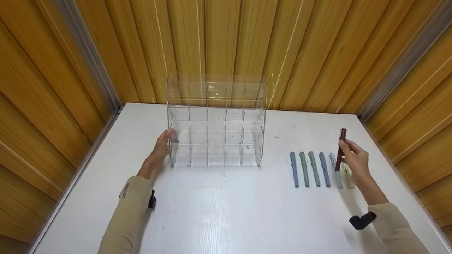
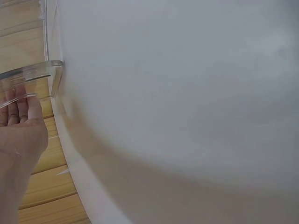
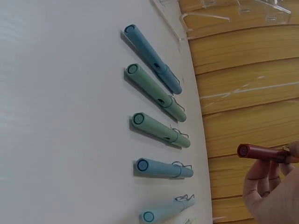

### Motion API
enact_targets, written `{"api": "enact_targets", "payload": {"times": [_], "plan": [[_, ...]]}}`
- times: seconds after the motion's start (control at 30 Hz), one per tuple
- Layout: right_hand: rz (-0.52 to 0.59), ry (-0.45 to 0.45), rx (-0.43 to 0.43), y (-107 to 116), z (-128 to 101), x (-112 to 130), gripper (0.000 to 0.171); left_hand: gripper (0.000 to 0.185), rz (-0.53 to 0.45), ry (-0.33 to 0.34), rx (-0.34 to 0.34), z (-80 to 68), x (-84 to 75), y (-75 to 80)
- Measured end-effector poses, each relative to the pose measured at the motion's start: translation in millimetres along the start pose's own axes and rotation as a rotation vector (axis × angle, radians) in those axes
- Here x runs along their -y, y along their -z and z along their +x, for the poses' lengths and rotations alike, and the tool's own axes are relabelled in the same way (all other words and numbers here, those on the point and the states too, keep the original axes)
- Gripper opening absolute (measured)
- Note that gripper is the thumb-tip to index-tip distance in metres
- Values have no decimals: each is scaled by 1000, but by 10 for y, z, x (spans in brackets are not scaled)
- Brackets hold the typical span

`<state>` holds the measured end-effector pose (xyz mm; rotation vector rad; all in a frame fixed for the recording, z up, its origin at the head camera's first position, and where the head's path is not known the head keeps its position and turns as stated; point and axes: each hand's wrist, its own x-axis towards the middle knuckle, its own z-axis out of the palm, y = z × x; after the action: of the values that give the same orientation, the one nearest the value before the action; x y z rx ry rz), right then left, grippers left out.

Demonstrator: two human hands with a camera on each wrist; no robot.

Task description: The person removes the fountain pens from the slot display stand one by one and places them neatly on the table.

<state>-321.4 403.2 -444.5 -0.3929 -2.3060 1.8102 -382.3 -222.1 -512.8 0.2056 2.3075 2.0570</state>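
In the head view, a clear acrylic rack (image 1: 216, 150) with stepped rows of small compartments stands upright toward the table's back. My left hand (image 1: 161, 144) grips its left side edge; in the left wrist view the fingers (image 2: 22, 109) show partly through the clear plastic. My right hand (image 1: 356, 158) pinches a dark red capped pen (image 1: 340, 150) between thumb and fingers, held nearly upright above the row of pens. Below it lie a light blue pen (image 1: 338, 178) and a pale yellow pen (image 1: 349, 179), the latter partly hidden by the hand.
Left of those lie a blue pen (image 1: 294, 169), two green pens (image 1: 304, 169) and another blue pen (image 1: 324, 169), side by side on the white table (image 1: 219, 211). Wood-patterned walls (image 1: 219, 42) enclose the table at the back and sides.
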Motion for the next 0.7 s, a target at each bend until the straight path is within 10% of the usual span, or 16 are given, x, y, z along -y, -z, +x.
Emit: {"api": "enact_targets", "payload": {"times": [0.3, 0.53, 0.7], "plan": [[98, -102, -11, 246, 52, -33, 69, 72, -18, 14, -7, -13, -27, -25], [145, -30, -66, 469, 130, -109, 4, 82, -13, 18, -3, -13, 1, -4], [-20, 9, -110, 647, 225, -217, 10, 83, -16, -4, -3, -4, 7, -6]]}}
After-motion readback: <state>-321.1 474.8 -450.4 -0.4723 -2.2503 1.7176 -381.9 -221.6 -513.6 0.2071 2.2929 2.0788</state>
